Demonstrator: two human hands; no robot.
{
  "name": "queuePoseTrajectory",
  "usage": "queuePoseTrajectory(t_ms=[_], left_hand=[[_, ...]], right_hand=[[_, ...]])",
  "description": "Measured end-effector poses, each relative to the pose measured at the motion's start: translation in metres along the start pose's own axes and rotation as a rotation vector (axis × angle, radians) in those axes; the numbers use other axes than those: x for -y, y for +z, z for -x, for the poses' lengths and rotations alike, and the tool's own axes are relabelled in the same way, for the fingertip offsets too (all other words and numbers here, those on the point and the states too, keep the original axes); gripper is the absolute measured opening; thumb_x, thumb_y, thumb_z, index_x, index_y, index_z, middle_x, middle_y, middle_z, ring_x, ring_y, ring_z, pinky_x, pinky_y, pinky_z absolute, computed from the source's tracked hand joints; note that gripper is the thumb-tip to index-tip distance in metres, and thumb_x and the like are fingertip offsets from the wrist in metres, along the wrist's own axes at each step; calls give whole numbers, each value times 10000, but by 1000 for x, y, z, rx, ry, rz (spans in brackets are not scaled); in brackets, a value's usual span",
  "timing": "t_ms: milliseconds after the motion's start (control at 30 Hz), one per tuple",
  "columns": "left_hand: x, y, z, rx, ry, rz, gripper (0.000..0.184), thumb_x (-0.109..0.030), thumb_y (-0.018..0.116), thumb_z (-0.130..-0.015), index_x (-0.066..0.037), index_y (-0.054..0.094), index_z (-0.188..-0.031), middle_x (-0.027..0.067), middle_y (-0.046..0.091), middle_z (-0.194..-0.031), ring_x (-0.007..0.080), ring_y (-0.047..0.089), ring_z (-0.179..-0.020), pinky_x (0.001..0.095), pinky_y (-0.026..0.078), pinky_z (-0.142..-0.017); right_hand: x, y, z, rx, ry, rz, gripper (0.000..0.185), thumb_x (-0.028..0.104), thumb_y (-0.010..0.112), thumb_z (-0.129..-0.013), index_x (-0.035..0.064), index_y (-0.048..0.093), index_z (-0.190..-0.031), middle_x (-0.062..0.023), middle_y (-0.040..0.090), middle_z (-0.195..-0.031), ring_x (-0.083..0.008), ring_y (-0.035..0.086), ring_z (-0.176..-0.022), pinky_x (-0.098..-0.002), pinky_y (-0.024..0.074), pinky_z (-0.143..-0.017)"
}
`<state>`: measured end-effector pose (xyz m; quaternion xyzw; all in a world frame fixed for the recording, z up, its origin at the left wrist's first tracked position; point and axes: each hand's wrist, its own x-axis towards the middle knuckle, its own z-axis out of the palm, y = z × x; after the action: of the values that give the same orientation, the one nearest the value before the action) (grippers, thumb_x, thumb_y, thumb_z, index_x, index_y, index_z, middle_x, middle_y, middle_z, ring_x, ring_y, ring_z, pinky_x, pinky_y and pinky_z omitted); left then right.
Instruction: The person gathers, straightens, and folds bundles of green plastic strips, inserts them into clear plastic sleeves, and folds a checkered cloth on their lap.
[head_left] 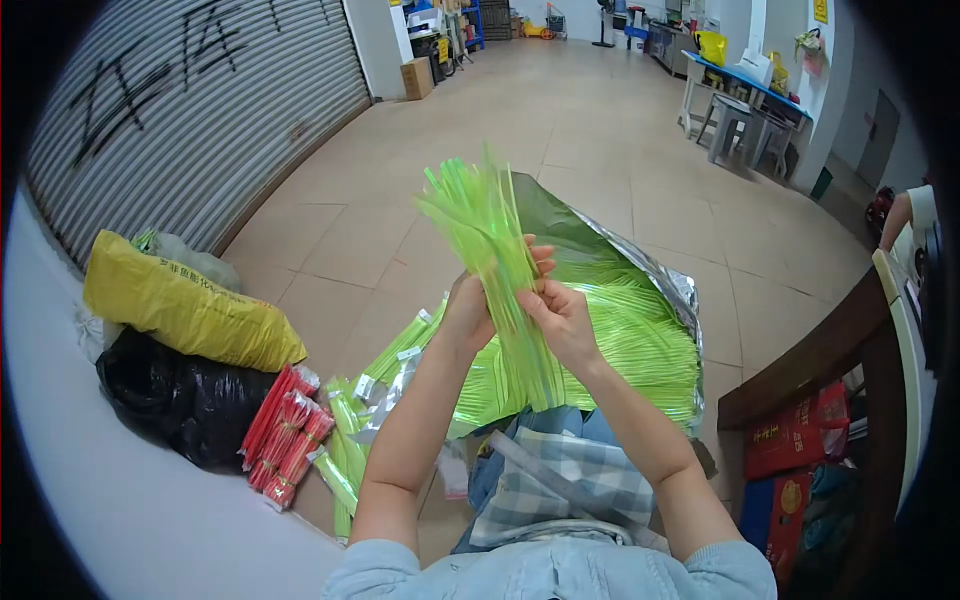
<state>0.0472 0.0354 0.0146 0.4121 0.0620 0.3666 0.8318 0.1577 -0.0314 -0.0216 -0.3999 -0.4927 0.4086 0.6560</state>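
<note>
Bundle of long, thin, yellow-green plastic strips [512, 300] is held above the heap of similar loose strips [640, 350] on the silver-edged sheet [684, 288], the left hand [470, 312] closed around its side and the right hand [566, 325] pinching strips between thumb and fingers. The step in hand seems to be arranging the gathered strips, and the next move calls for firm, gentle pressure, because the upper ends fan apart. On the yellow plastic sack [190, 305], the characters "非鱼膨化" seem readable; the writing on the red printed bag [790, 440] is unclear.
</note>
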Motion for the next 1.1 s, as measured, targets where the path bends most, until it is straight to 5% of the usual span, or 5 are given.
queuePoseTrajectory(t_ms=[433,533,733,833,1100], left_hand=[[9,-5,22,-36,29,13,558,-454,309,-904,1,336,-1227,118,561,-975,245,553,-963,374,478,-845],[15,-9,21,75,94,33,628,-512,331,-874,2,327,-1234,109,563,-971,237,552,-967,370,468,-856],[16,-12,19,-18,71,-257,476,-295,481,-881,1,346,-1228,102,564,-958,232,552,-967,367,456,-849],[11,-7,20,-53,25,-136,420,-191,496,-867,2,363,-1215,101,564,-954,228,553,-961,364,459,-837],[9,-9,21,-30,41,-209,383,-180,500,-861,2,397,-1183,90,564,-946,217,563,-933,345,468,-819]], right_hand=[[-8,4,25,-139,8,96,263,144,554,-844,18,545,-613,77,430,-529,-7,316,-490,-204,249,-425],[-9,0,30,-127,34,182,200,120,536,-843,10,598,-688,53,519,-603,0,391,-533,-181,308,-474],[-19,2,29,-128,10,43,175,116,543,-829,12,570,-691,61,493,-593,-3,373,-523,-197,294,-443],[-15,0,28,-79,36,27,144,105,541,-830,5,577,-733,48,524,-627,-4,400,-541,-191,318,-461],[-12,0,22,-2,69,-2,112,80,546,-849,-11,577,-792,9,579,-667,-21,489,-585,-177,376,-503]])
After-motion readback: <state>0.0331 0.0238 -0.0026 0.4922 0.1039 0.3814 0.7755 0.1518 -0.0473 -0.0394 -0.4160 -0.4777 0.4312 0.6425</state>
